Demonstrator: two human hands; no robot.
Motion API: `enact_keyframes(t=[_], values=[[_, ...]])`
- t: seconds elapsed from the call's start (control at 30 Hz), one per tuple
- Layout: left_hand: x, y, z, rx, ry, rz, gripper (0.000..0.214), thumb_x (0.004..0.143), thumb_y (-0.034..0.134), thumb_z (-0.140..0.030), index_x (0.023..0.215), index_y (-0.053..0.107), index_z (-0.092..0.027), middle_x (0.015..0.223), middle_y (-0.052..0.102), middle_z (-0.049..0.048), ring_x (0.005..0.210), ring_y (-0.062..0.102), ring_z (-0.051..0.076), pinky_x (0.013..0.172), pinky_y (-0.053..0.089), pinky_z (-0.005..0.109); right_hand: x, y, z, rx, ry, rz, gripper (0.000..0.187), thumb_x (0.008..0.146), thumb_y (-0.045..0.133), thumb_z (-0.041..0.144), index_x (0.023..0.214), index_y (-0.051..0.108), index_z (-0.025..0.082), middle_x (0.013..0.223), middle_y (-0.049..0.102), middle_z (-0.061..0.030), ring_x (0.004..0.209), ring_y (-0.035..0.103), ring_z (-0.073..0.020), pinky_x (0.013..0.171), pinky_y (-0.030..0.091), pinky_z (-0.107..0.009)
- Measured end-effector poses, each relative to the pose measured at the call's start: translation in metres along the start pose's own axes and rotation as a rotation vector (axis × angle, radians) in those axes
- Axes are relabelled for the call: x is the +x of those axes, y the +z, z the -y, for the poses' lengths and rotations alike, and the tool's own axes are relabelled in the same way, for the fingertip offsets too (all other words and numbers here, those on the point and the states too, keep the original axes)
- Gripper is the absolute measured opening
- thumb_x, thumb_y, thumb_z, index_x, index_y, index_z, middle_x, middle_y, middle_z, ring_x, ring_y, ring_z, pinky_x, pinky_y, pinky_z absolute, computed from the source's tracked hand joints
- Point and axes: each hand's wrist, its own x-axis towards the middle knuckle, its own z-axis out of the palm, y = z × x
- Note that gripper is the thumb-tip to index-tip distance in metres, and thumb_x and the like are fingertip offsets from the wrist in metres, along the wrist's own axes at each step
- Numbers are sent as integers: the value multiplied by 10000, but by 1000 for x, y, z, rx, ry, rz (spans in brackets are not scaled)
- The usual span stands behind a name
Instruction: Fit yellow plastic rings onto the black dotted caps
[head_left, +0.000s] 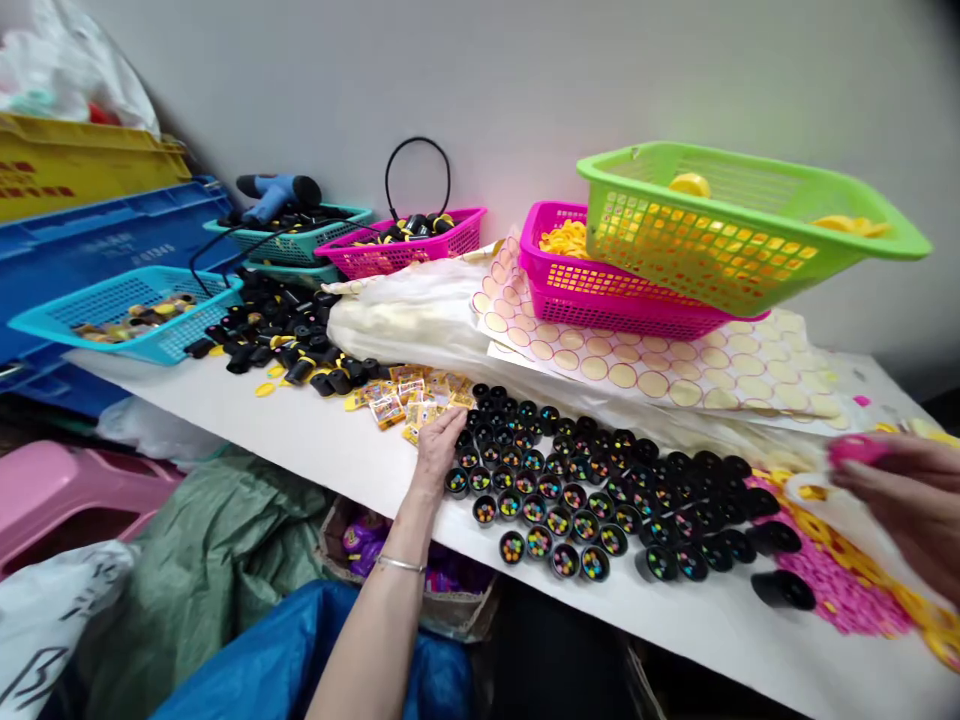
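Observation:
My left hand [440,447] reaches to the table, its fingers closed at the edge of a pile of small yellow printed packets [411,400]. Whether something is between its fingertips is hidden. Right beside it stand rows of small black cups [557,520], many holding colourful little beads or candies. At the right edge my right hand [911,500], partly cut off, pinches a rounded pink piece [855,450]. Under that hand lie a heap of small pink pieces [847,585] and a band of yellow rings [892,590]. A black cup [782,590] lies tipped on its side nearby.
Black and yellow parts [292,335] are heaped at left, by a turquoise basket [169,345]. A blue tool [274,195] rests on another basket. A green basket [757,220] sits on a pink basket [622,310] over circle-printed sheets [637,375]. Stacked crates [112,240] stand far left.

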Motion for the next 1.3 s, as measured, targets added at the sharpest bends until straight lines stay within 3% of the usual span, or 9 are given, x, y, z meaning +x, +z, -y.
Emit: enact_keyframes(t=[0.1, 0.23, 0.37, 0.5, 0.77, 0.97, 1.07, 1.17, 1.3], values=[[1, -2, 3, 30, 8, 33, 413, 615, 712, -429, 922, 709, -152, 963, 701, 87, 918, 626, 211, 895, 458, 378, -20, 73, 11, 107, 98, 413, 266, 522, 789, 303, 766, 692, 262, 794, 641, -87, 691, 588, -195, 642, 461, -384], [-1, -4, 2, 60, 12, 80, 388, 660, 680, -411, 952, 698, -154, 995, 691, 86, 934, 620, 211, 876, 466, 369, -41, 173, 17, 79, 10, 813, 198, 618, 717, 266, 797, 659, 206, 762, 634, -16, 699, 568, -154, 671, 451, -311], [-2, -5, 1, 73, 51, 78, 308, 701, 649, -362, 930, 701, -164, 974, 692, 70, 907, 622, 195, 844, 475, 343, -45, 240, 7, -147, -319, 952, 73, 709, 604, 193, 774, 637, 191, 735, 598, 3, 700, 530, -142, 672, 414, -292], [-1, -5, 1, 113, 117, 136, 233, 738, 615, -329, 888, 707, -177, 909, 694, 48, 845, 623, 175, 780, 486, 307, -42, 270, 0, -482, -641, 954, 103, 776, 526, 159, 782, 618, 205, 774, 578, -8, 764, 498, -154, 683, 369, -285], [0, -4, 4, 120, 99, 133, 264, 737, 619, -313, 944, 698, -168, 999, 677, 63, 961, 599, 192, 921, 429, 332, -52, 282, 11, -1002, -1080, 953, 172, 773, 441, 84, 781, 578, 189, 841, 547, -63, 797, 425, -197, 612, 289, -309], [0, -4, 4, 108, 87, 124, 285, 730, 628, -326, 956, 697, -166, 1008, 679, 63, 983, 595, 195, 944, 417, 333, -53, 282, 13, -1023, -1117, 933, 173, 748, 458, 70, 795, 597, 163, 877, 556, -95, 846, 438, -219, 620, 299, -323], [-1, -4, 3, 107, 68, 125, 301, 724, 631, -337, 960, 696, -162, 1017, 677, 71, 987, 597, 204, 937, 423, 342, -47, 274, 10, -807, -914, 911, 181, 774, 454, 88, 789, 614, 173, 853, 571, -69, 835, 467, -197, 651, 335, -307], [-1, -6, 3, 114, 53, 127, 324, 714, 637, -356, 964, 693, -157, 1019, 677, 77, 981, 601, 208, 930, 430, 350, -43, 249, 10, -348, -476, 890, 122, 780, 538, 199, 852, 636, 188, 830, 601, -32, 793, 523, -160, 696, 390, -296], [-1, -5, 1, 142, 34, 107, 376, 686, 659, -393, 967, 689, -146, 1032, 675, 90, 995, 598, 218, 935, 429, 360, -35, 158, 3, 120, 53, 644, 341, 649, 705, 326, 970, 643, 230, 906, 642, -45, 727, 575, -156, 642, 433, -316]])
